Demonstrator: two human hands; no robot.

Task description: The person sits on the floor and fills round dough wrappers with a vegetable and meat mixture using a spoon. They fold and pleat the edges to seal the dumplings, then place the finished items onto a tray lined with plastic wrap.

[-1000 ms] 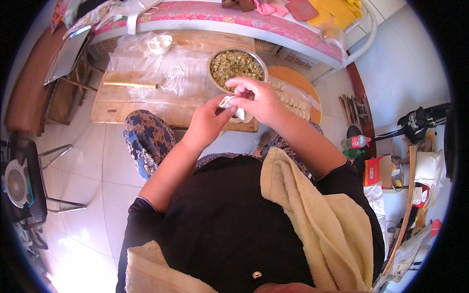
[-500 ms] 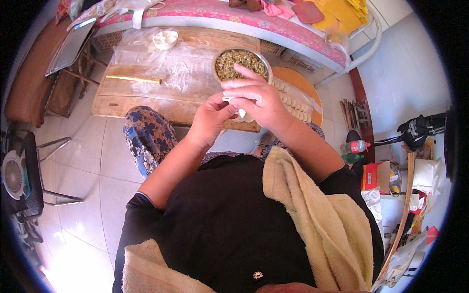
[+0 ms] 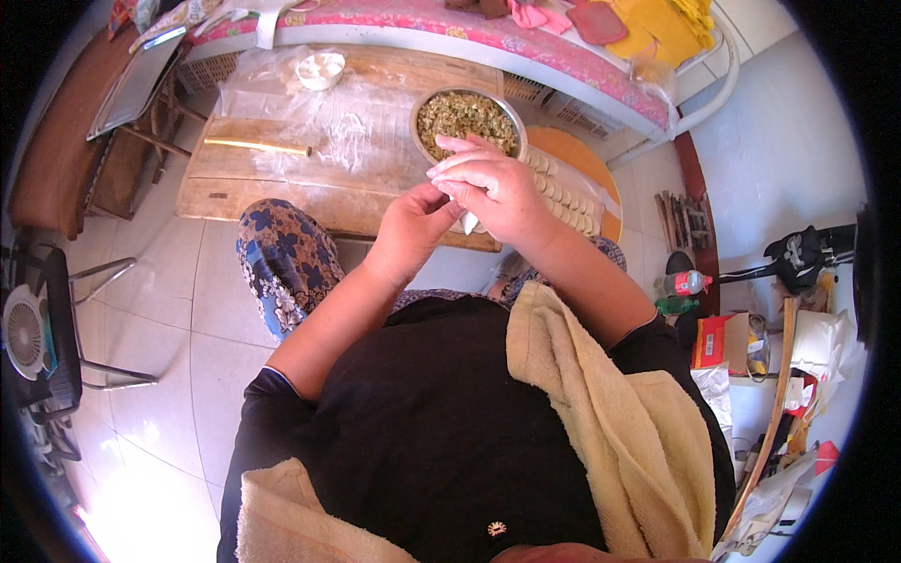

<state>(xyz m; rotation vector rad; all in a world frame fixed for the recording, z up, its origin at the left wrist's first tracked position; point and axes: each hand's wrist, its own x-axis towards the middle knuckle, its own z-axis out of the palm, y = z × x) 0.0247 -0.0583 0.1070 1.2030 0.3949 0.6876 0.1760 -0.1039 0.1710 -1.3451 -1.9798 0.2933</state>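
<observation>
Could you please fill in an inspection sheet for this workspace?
Surface: wooden table with white powdery marks and clear plastic sheet.
Job's things: white dough piece between the hands, mostly hidden; metal bowl of chopped filling; rows of folded dough pieces at right.
Clutter: gold-coloured rod and white bowl, left of the metal bowl.
Grip: left hand and right hand both pinch the dough piece.
Cables: none clearly distinguishable.
Surroundings: pale tiled floor, pink floral cover beyond the table, red-labelled bottle at right.
</observation>
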